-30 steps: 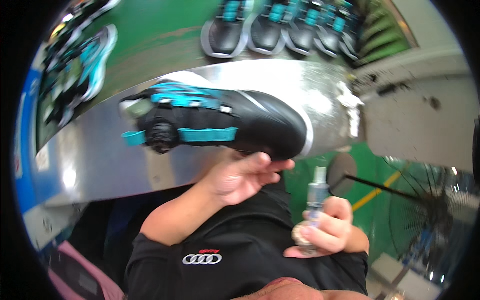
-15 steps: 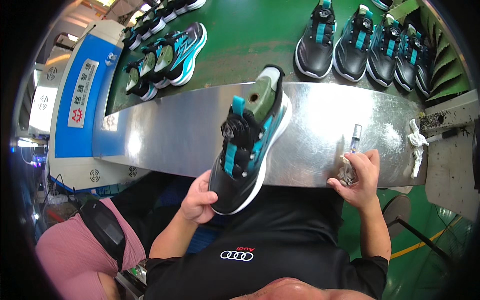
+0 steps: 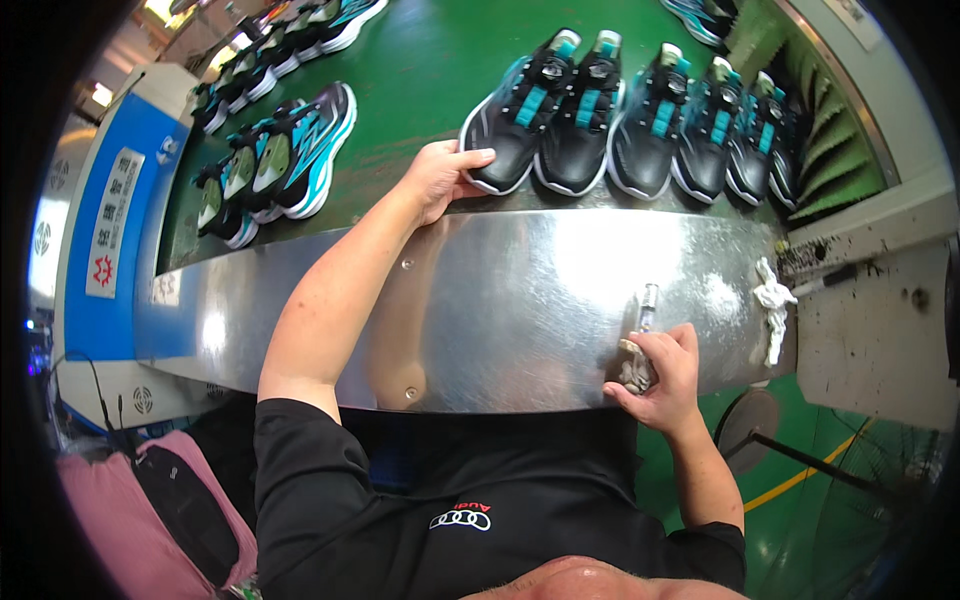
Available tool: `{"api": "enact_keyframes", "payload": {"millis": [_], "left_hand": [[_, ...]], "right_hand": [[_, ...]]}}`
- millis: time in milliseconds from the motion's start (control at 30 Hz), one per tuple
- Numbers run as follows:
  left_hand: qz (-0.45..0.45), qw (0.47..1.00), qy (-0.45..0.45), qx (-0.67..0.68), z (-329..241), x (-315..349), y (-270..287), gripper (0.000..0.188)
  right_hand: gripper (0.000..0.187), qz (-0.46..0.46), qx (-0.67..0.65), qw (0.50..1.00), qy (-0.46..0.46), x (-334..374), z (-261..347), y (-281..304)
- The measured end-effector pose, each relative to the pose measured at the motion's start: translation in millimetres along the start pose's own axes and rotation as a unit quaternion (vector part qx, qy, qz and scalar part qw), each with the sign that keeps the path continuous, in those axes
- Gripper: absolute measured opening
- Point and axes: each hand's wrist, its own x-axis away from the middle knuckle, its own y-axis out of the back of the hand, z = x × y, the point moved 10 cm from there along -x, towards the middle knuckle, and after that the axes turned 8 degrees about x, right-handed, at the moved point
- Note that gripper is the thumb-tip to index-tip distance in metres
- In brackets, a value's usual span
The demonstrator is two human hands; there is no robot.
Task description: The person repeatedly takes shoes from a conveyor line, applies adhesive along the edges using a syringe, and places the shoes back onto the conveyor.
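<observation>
My left hand reaches across the metal ledge and grips the toe of a black lace-up-style sneaker with teal straps and a white sole. That sneaker stands on the green belt, at the left end of a row of similar sneakers. Over the near edge of the ledge, my right hand has its thumb and fingers closed around a crumpled greyish rag. A clear syringe-like tube sticks out just beyond those fingertips; its lower end is partly hidden.
A shiny metal ledge runs in front of me. More teal and black sneakers stand at the far left, beside a blue-and-white machine housing. Green bristly flaps line the right side. A white cloth lies at the ledge's right end.
The sneaker my left hand held above the ledge now stands on the belt beside the row. That arm has stretched forward. My right hand stays by the rag and tube.
</observation>
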Motion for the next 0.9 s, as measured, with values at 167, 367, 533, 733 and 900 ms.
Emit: {"api": "enact_keyframes", "payload": {"millis": [167, 367, 533, 733, 900], "left_hand": [[-0.012, 0.977, -0.022, -0.210, -18.3, 23.2, 26.4, 0.033], [-0.196, 0.955, -0.220, -0.024, -72.6, 121.0, 185.5, 0.028], [-0.245, 0.886, -0.342, -0.193, -108.0, 111.9, 206.7, 0.049], [-0.277, 0.871, -0.330, -0.236, -126.9, 84.5, 199.3, 0.072], [-0.197, 0.903, -0.306, -0.229, -127.9, 121.0, 185.1, 0.060]], "right_hand": [[0.054, 0.002, 0.004, 1.000, -0.008, 6.3, -4.0, 2.8], [0.057, 0.001, -0.005, 1.000, -0.008, 4.3, -8.0, 2.2], [0.057, -0.004, -0.011, 1.000, -0.005, 3.9, -6.4, 4.8], [0.055, -0.021, -0.003, 1.000, -0.017, 3.2, -2.9, 4.0], [0.054, -0.013, -0.014, 1.000, -0.021, 2.2, -4.8, 7.4]]}}
